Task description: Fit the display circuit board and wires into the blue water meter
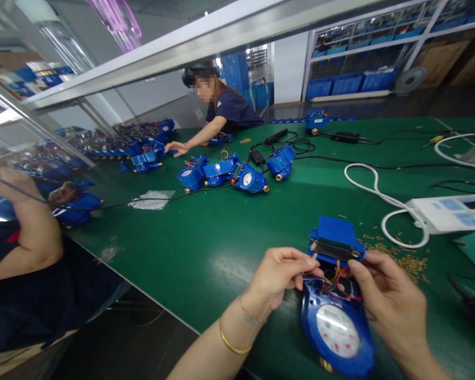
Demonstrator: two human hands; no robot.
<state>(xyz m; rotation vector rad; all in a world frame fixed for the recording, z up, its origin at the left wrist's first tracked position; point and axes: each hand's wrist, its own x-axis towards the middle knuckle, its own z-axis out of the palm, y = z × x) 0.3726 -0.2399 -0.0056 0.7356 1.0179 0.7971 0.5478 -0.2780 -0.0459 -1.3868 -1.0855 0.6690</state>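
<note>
The blue water meter lies low in the middle of the frame on the green table, its lid tipped back so you can reach the wires inside. Your left hand pinches the thin wires from the left. Your right hand grips the meter's right side, fingers curled, steadying it. More meters sit farther up, near another person.
</note>
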